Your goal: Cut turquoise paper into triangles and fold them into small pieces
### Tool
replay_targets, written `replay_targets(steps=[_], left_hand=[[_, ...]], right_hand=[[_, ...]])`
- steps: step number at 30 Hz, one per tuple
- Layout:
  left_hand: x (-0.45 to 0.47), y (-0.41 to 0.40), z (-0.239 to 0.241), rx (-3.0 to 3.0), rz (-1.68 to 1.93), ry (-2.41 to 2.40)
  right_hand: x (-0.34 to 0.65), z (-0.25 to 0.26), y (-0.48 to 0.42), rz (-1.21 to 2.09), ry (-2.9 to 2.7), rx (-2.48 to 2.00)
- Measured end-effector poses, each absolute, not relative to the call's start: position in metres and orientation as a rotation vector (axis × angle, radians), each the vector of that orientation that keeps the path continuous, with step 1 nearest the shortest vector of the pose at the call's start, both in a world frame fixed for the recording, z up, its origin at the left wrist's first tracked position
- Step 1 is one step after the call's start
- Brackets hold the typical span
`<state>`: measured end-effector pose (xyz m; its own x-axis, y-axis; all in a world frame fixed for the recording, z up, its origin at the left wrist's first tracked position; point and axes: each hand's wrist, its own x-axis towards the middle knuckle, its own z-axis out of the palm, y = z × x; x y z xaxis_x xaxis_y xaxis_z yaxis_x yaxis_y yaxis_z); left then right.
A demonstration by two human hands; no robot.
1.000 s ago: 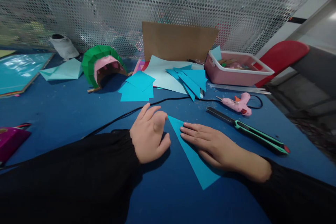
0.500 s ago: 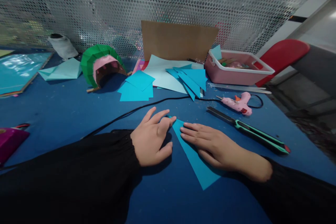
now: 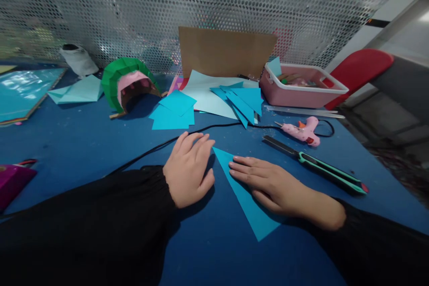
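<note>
A bright blue paper triangle (image 3: pixel 250 209) lies flat on the dark blue table, its narrow tip pointing away from me and to the left. My right hand (image 3: pixel 273 183) rests flat on it, fingers stretched out, hiding part of its right side. Just left of the tip, my left hand (image 3: pixel 189 170) hovers with its fingers extended and thumb apart, holding nothing. Beyond the hands lie a stack of blue paper squares (image 3: pixel 172 118) and a pile of folded blue triangles (image 3: pixel 248 103).
To the right lie a green and black utility knife (image 3: pixel 330 174) and a pink glue gun (image 3: pixel 303 130), its black cord (image 3: pixel 161 145) crossing behind my hands. Farther back stand a pink basket (image 3: pixel 301 96), a cardboard sheet (image 3: pixel 228 53) and a green paper arch (image 3: pixel 125 65).
My left hand has drawn back leftward from the triangle's tip, and its bent index finger has straightened. My right hand remains flat on the paper. The view has shifted slightly.
</note>
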<state>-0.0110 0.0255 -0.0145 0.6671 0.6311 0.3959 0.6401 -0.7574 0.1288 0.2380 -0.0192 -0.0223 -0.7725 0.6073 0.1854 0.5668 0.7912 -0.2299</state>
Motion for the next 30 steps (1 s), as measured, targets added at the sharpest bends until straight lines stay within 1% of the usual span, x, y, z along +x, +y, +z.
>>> replay_targets(steps=[4,7,10,30], left_hand=[[-0.0104,0.0233,-0.0133,-3.023,-0.476,-0.914],[-0.0111,0.0227,-0.0136,-3.077,-0.328,-0.88],[-0.0126,0.0236,-0.0149,-3.113,-0.256,-0.863],[-0.0149,0.0229,-0.0122,-3.189,-0.186,-0.865]], right_hand=[[0.2382,-0.0227,-0.0192,0.257,-2.715,-0.926],[0.2381,-0.0218,-0.0189,0.293,-2.713,-0.954],[0.238,-0.0207,-0.0183,0.317,-2.713,-0.968],[0.237,-0.0203,-0.0206,0.333,-2.675,-0.995]])
